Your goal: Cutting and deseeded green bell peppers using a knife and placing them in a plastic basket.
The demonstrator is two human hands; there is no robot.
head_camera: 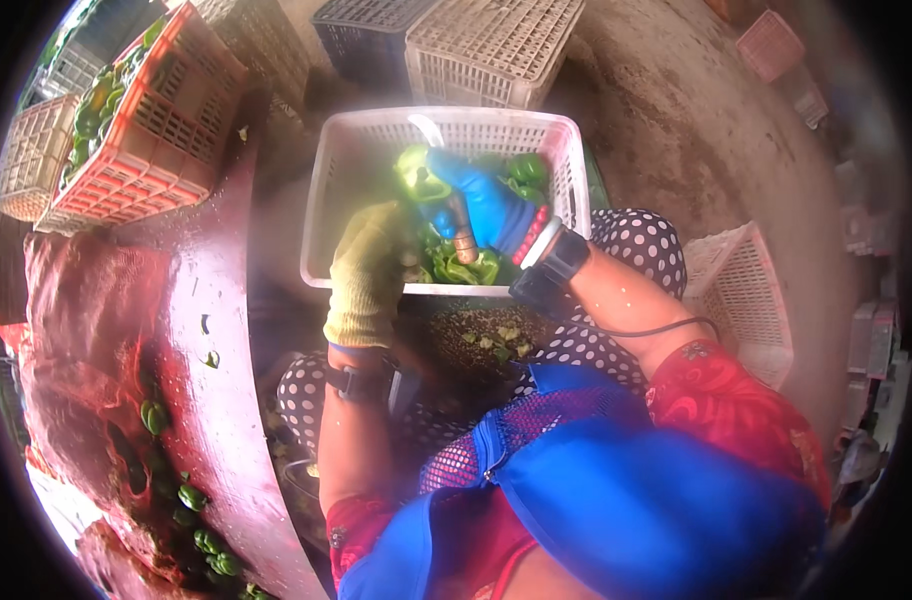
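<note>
My right hand (pixel 487 206), in a blue glove, is closed around the wooden handle (pixel 465 241) of a knife with a curved blade (pixel 427 129). A cut piece of green bell pepper (pixel 420 174) sits at its thumb, below the blade. My left hand (pixel 370 259) wears a yellow knitted glove and is beside the pepper piece, over the left part of a white plastic crate (pixel 315 187). Its fingertips are blurred and partly hidden, so whether they grip anything is unclear. Beneath my hands, cut green peppers (pixel 467 266) and a rounder pepper (pixel 528 169) lie in the crate.
On the left, a red-stained bench (pixel 223 420) carries mesh sacks (pixel 88 322), loose green peppers (pixel 192 496) and an orange crate (pixel 145 161) filled with peppers. Stacked crates (pixel 493 45) stand ahead. A pink crate (pixel 748 307) is at my right. Scraps (pixel 497 343) lie below the white crate.
</note>
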